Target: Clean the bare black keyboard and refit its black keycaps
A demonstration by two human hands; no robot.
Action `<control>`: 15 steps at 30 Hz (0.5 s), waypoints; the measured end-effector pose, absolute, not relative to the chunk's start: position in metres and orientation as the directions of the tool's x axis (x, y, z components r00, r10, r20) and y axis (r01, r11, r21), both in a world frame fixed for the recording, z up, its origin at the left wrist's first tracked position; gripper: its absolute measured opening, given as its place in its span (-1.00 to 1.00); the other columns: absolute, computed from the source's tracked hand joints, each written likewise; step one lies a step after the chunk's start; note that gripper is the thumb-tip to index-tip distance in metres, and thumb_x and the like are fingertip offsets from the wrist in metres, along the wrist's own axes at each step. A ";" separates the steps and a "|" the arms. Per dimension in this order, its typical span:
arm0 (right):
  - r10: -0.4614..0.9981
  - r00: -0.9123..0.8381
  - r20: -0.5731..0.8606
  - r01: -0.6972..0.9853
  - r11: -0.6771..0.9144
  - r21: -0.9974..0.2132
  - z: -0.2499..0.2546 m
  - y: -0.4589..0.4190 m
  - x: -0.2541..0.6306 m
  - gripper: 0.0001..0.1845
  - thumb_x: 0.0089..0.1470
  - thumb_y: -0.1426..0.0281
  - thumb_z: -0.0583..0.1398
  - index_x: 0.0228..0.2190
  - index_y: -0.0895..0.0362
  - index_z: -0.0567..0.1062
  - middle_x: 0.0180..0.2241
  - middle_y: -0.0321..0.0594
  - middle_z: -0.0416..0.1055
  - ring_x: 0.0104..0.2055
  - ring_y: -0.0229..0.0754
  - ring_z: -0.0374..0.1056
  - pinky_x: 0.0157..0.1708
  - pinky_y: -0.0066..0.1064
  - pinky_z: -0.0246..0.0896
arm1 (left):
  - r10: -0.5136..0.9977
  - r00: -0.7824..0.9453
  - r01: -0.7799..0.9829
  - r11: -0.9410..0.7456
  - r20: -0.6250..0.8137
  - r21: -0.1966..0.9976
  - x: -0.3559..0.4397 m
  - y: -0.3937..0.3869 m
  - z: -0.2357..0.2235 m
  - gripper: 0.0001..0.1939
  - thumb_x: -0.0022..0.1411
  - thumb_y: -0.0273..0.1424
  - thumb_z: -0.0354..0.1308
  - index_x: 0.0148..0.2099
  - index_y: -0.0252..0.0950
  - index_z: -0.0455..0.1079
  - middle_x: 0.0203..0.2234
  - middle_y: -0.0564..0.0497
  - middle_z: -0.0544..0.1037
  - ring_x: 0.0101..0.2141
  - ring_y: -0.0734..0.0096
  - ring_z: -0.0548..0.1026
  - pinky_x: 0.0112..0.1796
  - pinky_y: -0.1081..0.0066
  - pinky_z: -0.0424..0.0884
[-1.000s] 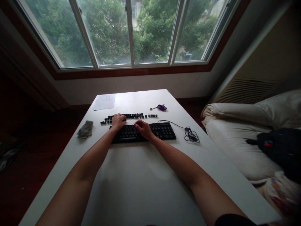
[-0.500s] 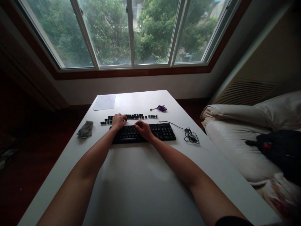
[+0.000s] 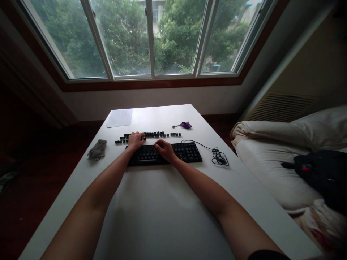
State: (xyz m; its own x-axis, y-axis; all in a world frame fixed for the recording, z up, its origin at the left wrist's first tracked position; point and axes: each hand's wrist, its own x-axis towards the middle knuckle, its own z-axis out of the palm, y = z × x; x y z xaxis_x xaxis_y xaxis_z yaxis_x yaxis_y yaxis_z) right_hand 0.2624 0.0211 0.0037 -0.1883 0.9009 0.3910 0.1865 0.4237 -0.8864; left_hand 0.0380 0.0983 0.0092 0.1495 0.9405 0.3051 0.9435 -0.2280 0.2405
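one keyboard (image 3: 146,159) lies beneath the right hand (image 3: 163,148).

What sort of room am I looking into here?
Probably a home living room: a cushioned sofa, a wide window onto trees, and a white table with a keyboard on it.

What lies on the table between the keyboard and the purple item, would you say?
Part of the loose keycaps lies between the keyboard and the purple item, in the head view.
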 end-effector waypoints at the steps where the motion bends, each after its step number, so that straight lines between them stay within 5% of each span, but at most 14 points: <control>1: 0.900 -0.190 0.391 0.188 0.425 -0.886 0.004 0.021 0.263 -0.72 0.13 0.14 0.17 -0.33 0.10 0.49 -0.51 -0.27 0.47 -0.47 -0.22 0.40 -0.37 -0.40 0.33 | 0.938 0.151 0.943 -0.231 0.312 0.240 0.037 0.098 0.009 -0.72 0.09 -0.34 0.19 -0.10 -0.10 0.50 -0.18 -0.06 0.53 -0.10 0.07 0.33 -0.12 0.18 0.21; 15: 0.902 -0.190 0.389 0.186 0.422 -0.887 0.006 0.020 0.263 -0.72 0.12 0.14 0.18 -0.33 0.11 0.49 -0.53 -0.28 0.46 -0.49 -0.22 0.40 -0.39 -0.41 0.33 | 0.936 0.154 0.922 -0.251 0.316 0.293 0.031 0.098 0.011 -0.65 0.05 -0.51 0.11 -0.13 -0.08 0.52 -0.23 0.02 0.59 -0.12 0.15 0.37 -0.13 0.21 0.21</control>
State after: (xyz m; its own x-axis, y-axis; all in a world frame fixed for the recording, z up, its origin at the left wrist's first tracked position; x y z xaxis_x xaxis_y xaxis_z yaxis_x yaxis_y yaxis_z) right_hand 0.2629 0.0204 0.0058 -0.1902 0.9016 0.3885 0.1864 0.4217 -0.8874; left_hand 0.0312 0.0981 0.0110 0.1543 0.9360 0.3164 0.9224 -0.2512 0.2934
